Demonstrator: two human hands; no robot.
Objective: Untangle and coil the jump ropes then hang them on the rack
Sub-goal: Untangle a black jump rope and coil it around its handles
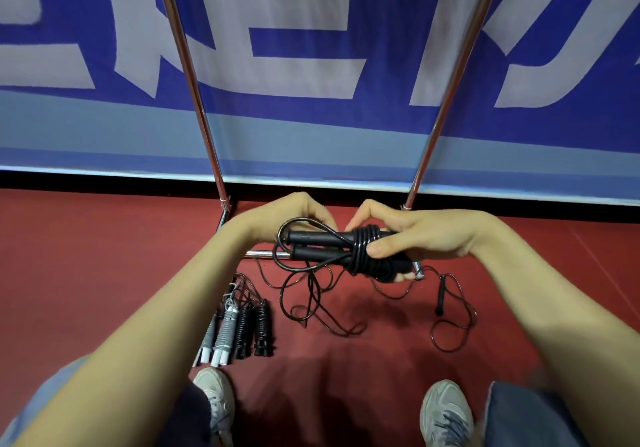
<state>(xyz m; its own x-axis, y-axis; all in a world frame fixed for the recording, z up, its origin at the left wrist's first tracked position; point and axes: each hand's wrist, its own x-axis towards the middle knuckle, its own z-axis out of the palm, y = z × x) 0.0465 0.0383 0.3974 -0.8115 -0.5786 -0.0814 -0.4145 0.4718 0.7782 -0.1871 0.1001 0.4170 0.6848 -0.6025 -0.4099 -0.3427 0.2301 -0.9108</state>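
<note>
My right hand [412,238] grips a black jump rope [322,249] by its two handles, with cord wound round them in several turns. My left hand [294,218] sits just behind the handles' left end, its fingers curled over a loop of the cord. The rest of that cord [311,304] hangs down and lies loose on the red floor. Another black rope with its handle [441,294] lies tangled on the floor to the right. Several wound ropes, black [261,329] and grey with white handles [225,334], lie side by side on the floor at the left.
The metal rack stands in front of me: two chrome uprights [187,76] [453,76] and a low bar [266,254] near the floor. Behind it hangs a blue and white banner [311,31]. My two shoes [214,398] [446,412] are at the bottom.
</note>
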